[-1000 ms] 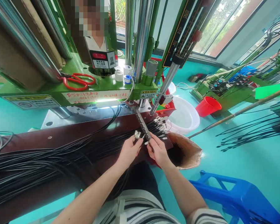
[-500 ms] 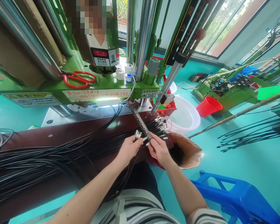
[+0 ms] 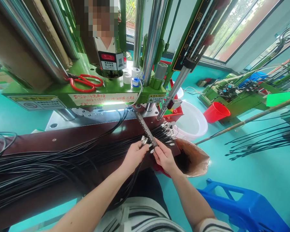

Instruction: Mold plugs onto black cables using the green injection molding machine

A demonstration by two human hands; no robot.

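Observation:
My left hand is closed round a small bunch of black cables whose metal tips stick out above my fingers. My right hand pinches one metal-tipped cable end at the near end of a long metal fixture bar. The bar lies slanted across a dark red-brown bench. A thick bundle of black cables runs along the bench from the left. More metal-tipped cable ends lie fanned out just right of the bar.
A green press machine with steel columns stands behind the bench, red scissors and tape rolls on its ledge. Another person stands behind it. A brown paper bag, white basin, red cup and blue stool are at right.
Both hands stayed at the near end of the bar with only small finger shifts. The view moved slightly; the cables and bar lie as before.

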